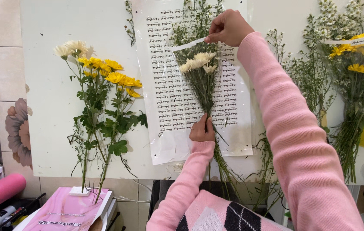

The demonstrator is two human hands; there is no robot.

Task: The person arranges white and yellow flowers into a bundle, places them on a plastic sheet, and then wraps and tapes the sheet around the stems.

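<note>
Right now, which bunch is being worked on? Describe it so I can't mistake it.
On the white board, find the clear printed wrapping sheet. The cream-flowered bunch lies on it, left hand on its stems, right hand above. Neighbouring bunches show yellow blooms; this one doesn't.

Two hands in view: left hand [201,129], right hand [227,27]. One clear printed wrapping sheet [169,98]; on it one cream bunch [200,72]. Left of sheet: one loose yellow spray [105,85]; right: possibly one wrapped bouquet [355,81], cropped.
</note>
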